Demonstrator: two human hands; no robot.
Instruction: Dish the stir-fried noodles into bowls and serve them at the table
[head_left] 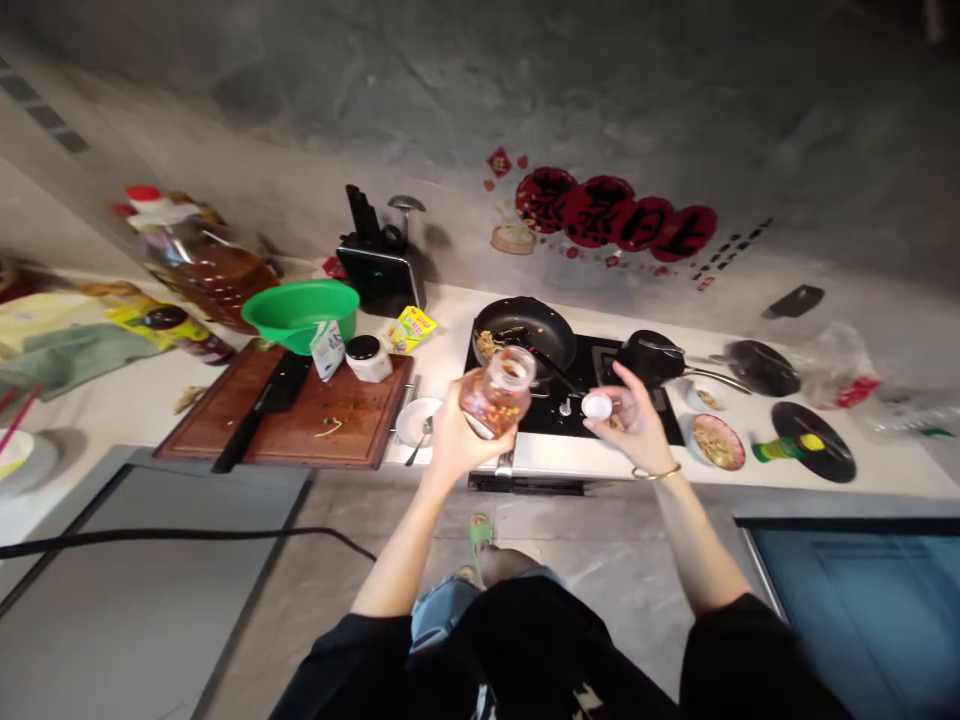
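Note:
My left hand (455, 437) is wrapped round a clear glass jar (498, 392) of red chopped chilli, tilted and with its mouth uncovered, held in front of the stove. My right hand (634, 420) pinches the jar's white lid (598, 406) between thumb and fingers, a short way right of the jar. Behind both hands a black frying pan (525, 330) with some food and a dark utensil sits on the black cooktop (577, 395).
A wooden cutting board (300, 420) with a black cleaver (262, 410), a small jar (367, 357) and a green bowl (301, 312) lies left. A white dish with a spoon (417, 422) sits beside the stove. A bowl of food (716, 441), a pot and lids stand right.

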